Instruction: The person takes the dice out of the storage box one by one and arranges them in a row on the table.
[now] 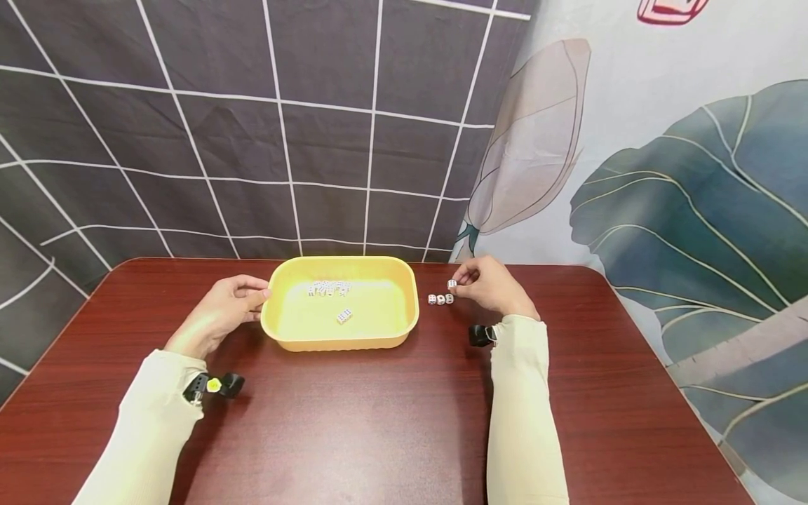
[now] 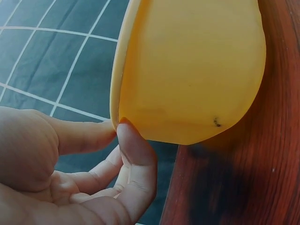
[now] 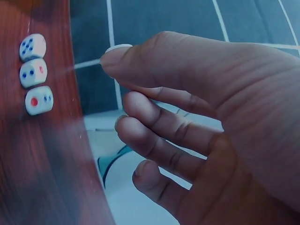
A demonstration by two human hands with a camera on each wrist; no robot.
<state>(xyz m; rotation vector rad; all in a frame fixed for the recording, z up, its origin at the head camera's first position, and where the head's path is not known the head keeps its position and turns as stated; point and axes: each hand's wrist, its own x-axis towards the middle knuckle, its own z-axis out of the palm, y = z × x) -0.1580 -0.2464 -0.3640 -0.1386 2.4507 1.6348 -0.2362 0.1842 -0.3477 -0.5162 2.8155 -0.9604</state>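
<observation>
A yellow plastic basin [image 1: 341, 344] sits on the table, and my left hand [image 1: 229, 308] pinches its left rim between thumb and finger. In the left wrist view, the fingertips [image 2: 136, 145] meet at the rim of the basin [image 2: 192, 70]. Inside lie a cluster of white dice [image 1: 330, 288] and a smaller group [image 1: 344, 316] nearer the front. To the basin's right, my right hand [image 1: 495, 286] pinches one die [image 1: 452, 284] just above a row of three dice [image 1: 440, 299]. From the right wrist, the row [image 3: 33, 73] shows clearly; the thumb mostly hides the held die.
The dark red wooden table [image 1: 353, 421] ends at a back edge just behind the basin. Beyond it hang a grey gridded cloth [image 1: 328, 154] and a leaf-patterned curtain [image 1: 682, 210]. Each wrist wears a strapped-on black camera [image 1: 481, 336].
</observation>
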